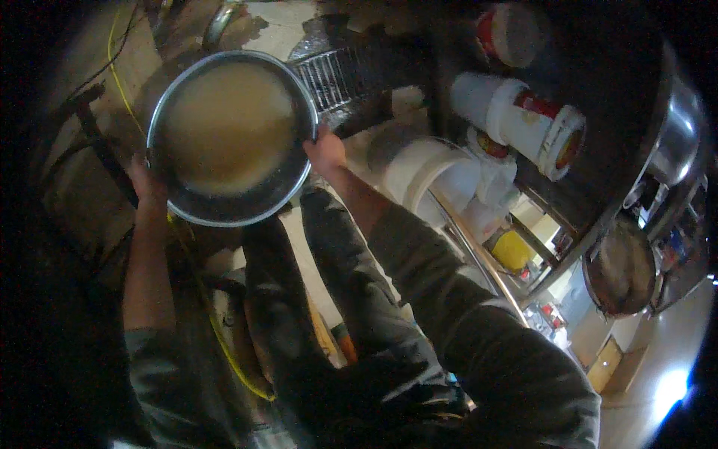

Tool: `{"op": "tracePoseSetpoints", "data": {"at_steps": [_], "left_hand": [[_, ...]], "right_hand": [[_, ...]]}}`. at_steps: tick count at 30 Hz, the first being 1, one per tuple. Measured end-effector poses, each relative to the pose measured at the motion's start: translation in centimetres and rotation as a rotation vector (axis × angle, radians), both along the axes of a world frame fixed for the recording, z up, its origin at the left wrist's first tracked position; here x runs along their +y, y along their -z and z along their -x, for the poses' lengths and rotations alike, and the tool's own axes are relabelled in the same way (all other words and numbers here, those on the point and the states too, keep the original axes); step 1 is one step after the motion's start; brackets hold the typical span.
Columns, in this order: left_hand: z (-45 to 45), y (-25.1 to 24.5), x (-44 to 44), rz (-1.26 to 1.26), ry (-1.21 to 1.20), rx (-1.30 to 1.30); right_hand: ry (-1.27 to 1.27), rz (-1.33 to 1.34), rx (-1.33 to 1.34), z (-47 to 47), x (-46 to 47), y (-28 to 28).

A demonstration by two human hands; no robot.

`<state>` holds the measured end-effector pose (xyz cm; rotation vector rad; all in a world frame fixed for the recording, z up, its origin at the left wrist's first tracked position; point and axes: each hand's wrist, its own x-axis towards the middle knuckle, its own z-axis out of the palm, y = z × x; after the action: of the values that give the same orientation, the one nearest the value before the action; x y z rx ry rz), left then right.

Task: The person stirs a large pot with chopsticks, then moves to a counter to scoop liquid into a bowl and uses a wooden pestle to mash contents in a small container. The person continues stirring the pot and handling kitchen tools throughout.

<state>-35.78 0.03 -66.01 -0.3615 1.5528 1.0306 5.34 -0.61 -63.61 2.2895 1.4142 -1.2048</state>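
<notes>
A large round metal basin [230, 210] with a bright rim holds cloudy brownish liquid, in the upper left of the head view. At its left edge is my left hand [147, 182], closed on the rim. My right hand [326, 150] grips the basin's right side, by what seems to be a handle. Both forearms reach forward from dark sleeves, and the basin is in front of my legs. Below the basin, much of the floor is dark and blurred.
Beyond the basin lies a wet metal floor grate [328, 78]. White plastic buckets [519, 120] stand to the right, near a large pale tub [429, 174] with a long pole [477, 255] beside it. A yellow hose or cable [227, 351] runs along the left. A round pan [620, 269] is far right.
</notes>
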Motion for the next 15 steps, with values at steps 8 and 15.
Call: {"op": "tracePoseSetpoints", "data": {"at_steps": [8,15], "left_hand": [[-10.3,-14.1,-2.2,0.067,0.216,0.063],[-23.9,-23.9,-3.6,0.095,0.32,-0.008]], "right_hand": [[0.334,-0.053,0.02,-8.1,-12.4,-16.3],[0.831,-0.347,-0.098,-15.8,-23.7,-23.8]]}}
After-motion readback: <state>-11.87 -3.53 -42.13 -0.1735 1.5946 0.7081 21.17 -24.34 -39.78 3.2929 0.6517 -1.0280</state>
